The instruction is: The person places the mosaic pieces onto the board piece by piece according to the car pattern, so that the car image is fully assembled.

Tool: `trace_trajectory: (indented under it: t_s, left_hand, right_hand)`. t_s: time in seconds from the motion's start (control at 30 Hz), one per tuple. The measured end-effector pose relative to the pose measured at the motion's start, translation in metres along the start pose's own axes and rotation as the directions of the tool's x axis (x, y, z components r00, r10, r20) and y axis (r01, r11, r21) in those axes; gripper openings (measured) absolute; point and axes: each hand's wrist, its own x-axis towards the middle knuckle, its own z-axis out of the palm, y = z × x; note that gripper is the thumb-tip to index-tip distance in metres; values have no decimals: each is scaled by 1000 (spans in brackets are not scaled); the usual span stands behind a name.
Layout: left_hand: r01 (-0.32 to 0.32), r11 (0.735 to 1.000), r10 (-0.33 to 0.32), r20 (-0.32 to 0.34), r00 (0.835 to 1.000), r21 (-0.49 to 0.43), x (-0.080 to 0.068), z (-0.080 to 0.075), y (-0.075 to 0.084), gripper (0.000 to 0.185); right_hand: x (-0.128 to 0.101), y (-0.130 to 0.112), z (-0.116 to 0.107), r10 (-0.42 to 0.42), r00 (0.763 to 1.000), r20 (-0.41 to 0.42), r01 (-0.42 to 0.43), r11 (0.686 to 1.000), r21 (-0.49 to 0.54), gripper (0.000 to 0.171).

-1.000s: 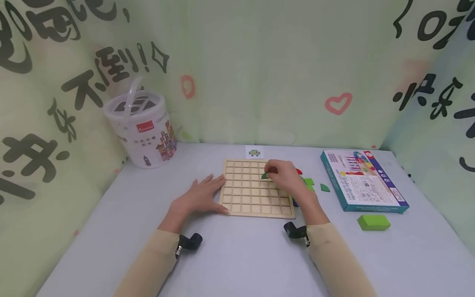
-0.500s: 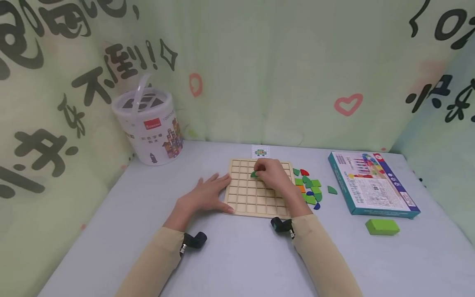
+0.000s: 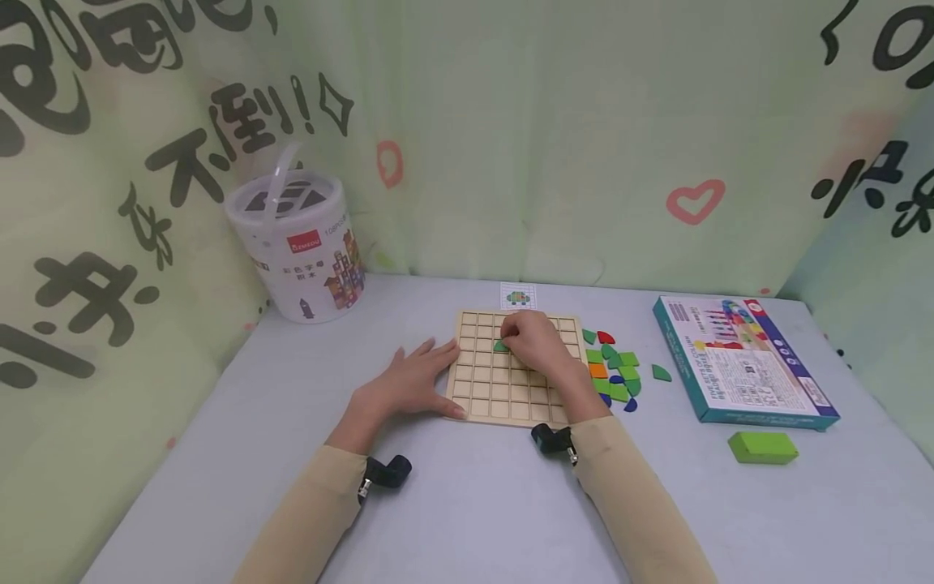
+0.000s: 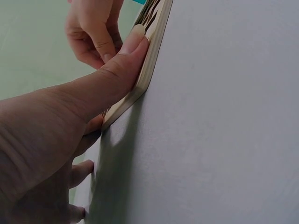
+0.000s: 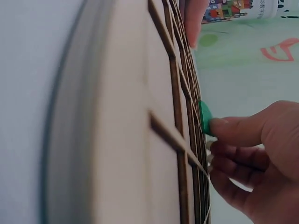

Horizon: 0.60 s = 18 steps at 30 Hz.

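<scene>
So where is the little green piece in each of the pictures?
Head view: the green piece sits just left of the right hand, over the upper middle of the wooden grid board.
Left wrist view: not in it; only the board edge shows.
Right wrist view: right of centre, the piece is pinched at the fingertips against the grid.
Shared landmark: the wooden grid board.

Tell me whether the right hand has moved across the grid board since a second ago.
Yes. The right hand with its green piece has shifted left over the wooden grid board, from the board's right columns toward its upper middle, away from the loose pieces.
</scene>
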Motion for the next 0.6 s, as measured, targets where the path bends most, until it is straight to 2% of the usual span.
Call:
trace_trajectory:
  t_s: [0.37, 0.6]
  left_hand:
    - [3, 1000, -3, 4, 1000, 8, 1, 0, 0, 115]
    - [-1, 1000, 1, 3, 1000, 11, 1, 0, -1, 114]
  right_hand:
    - [-5, 0, 1, 24, 1000, 7, -24, 997, -79, 18]
    - [-14, 2, -15, 45, 999, 30, -41, 993, -113, 23]
